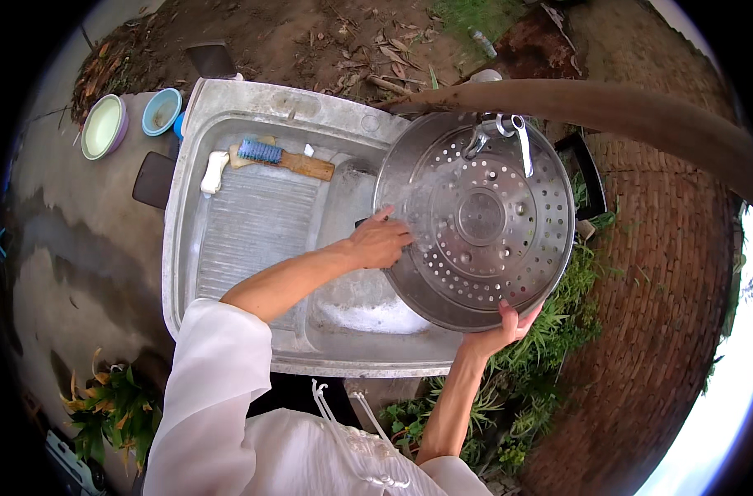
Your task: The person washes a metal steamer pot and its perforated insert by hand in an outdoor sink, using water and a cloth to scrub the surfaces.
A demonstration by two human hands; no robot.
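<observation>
A round metal steamer pan with rings of holes is tilted over the right part of the concrete washing sink, beneath a chrome tap. Clear water runs down its left side. My left hand is closed at the pan's left rim, fingers over the inner wall, by a dark piece that looks like a handle. From below, my right hand grips the lower right rim, thumb on top. A wooden scrub brush with blue bristles lies on the sink's far ledge, beside a white bone-shaped object.
White suds lie in the basin below the pan. Two basins, one pale green and one blue, stand on the ground at far left. A thick brown beam crosses at upper right, above plants and a brick surface.
</observation>
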